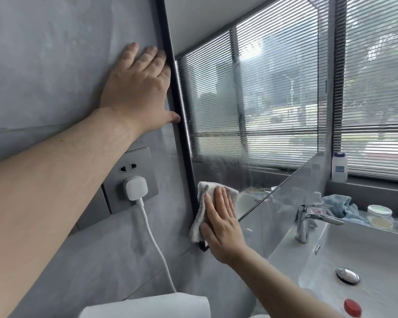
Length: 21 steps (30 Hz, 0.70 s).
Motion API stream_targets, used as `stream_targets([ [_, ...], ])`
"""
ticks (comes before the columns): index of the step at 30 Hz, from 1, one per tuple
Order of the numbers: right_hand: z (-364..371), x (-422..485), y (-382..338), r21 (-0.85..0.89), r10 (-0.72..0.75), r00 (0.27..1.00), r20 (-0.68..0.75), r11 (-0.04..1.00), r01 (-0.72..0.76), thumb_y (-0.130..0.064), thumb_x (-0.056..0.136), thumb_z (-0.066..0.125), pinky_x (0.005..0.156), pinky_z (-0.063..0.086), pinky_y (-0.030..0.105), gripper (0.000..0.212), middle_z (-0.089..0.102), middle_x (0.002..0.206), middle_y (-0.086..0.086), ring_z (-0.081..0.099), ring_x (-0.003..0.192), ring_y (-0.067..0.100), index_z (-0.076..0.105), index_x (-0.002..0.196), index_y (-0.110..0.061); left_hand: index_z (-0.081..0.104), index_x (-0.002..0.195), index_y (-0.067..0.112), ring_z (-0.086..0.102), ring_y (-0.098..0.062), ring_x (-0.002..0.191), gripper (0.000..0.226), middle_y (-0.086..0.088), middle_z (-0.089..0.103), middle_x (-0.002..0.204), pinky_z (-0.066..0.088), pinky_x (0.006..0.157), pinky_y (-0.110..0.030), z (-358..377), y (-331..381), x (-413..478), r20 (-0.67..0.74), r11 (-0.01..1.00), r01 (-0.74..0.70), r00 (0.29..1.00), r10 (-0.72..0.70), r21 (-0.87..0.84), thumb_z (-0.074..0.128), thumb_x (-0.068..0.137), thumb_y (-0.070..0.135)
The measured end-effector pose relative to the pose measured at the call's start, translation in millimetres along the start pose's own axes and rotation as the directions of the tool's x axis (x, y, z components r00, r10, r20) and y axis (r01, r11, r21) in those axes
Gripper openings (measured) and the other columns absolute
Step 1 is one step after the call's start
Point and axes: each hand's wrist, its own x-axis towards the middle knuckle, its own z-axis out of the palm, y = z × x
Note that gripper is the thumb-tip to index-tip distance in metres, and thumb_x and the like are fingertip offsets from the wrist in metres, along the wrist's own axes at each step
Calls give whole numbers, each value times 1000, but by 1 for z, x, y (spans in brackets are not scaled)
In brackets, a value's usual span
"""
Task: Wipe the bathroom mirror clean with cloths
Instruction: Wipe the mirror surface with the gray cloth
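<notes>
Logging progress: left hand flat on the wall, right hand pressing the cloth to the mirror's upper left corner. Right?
No: the head view shows the right hand pressing the cloth to the mirror's lower left corner. Left hand is flat on the wall.

faucet (308,216) beside mirror's (251,99) lower edge

Your left hand (138,88) lies flat at upper left, fingers straight, its forearm (55,175) reaching from the left edge. Your right hand (221,223) presses flat at lower centre, fingers straight.

Two hands (136,88) (223,226), two cloths (201,216) (338,204), one mirror (251,99), one faucet (306,216), one sink (365,260), one jar (379,216), one bottle (340,166)
</notes>
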Motion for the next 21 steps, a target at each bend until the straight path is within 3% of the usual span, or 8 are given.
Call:
stream_targets([
  [5,-45,120,-25,37,40,999,-29,999,-39,-44,95,32,124,-8,35,70,-6,163,3,-13,152,15,0,156,-28,39,146,0,25,-32,149,110,-18,34,158,7,124,-50,1,0,0,-8,1000,-1,1000,1,-21,59,71,78],
  [9,-58,154,-35,55,72,996,-53,996,-69,-51,95,25,124,-5,37,70,-5,167,5,-13,153,14,6,158,-29,40,145,0,25,-32,149,109,-18,34,157,11,123,-51,3,-1,1,-11,1000,-13,1000,13,-7,59,71,78],
  [16,-3,35,-26,0,140,990,-17,990,-140,-48,100,28,123,2,46,69,-1,166,11,-6,154,24,-7,157,-32,40,145,0,26,-33,149,108,-19,35,157,11,123,-52,4,-1,0,-28,1000,-8,1000,8,9,57,72,78],
  [21,30,-61,-22,-91,120,993,-13,989,-120,-34,98,40,117,17,52,74,3,166,15,8,153,34,3,159,-15,39,146,1,25,-32,149,108,-18,34,158,11,123,-52,4,-1,0,-25,1000,-5,1000,5,9,58,72,79],
])
